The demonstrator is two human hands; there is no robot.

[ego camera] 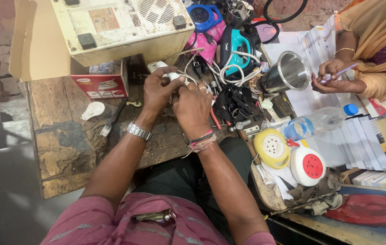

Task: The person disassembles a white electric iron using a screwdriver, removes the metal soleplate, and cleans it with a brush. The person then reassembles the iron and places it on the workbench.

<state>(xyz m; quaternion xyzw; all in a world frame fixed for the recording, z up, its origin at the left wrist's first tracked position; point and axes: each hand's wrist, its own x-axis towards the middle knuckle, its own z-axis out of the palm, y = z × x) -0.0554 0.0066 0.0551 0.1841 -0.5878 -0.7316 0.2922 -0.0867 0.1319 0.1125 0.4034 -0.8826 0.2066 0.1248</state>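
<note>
White plug (173, 75) with its white cord (229, 68) sits between both hands above the worn wooden tabletop (66, 136), just in front of a big cream-coloured appliance (125, 27). The left hand (158, 90), with a metal watch (139, 131) at the wrist, closes its fingers around the plug from the left side. The right hand (193, 108), wearing thread bands at the wrist, is curled against the plug from the right, touching the left hand; what its fingertips pinch cannot be told. A red-handled tool (214, 119) lies just beside the right hand. Farther right lie a black part (233, 102), a teal iron (238, 45), a steel cup (288, 72), a plastic bottle (315, 122), and a yellow (272, 147) and a white-and-red round socket box (308, 165). Another person's hands (333, 79) hold a pen at the upper right.
</note>
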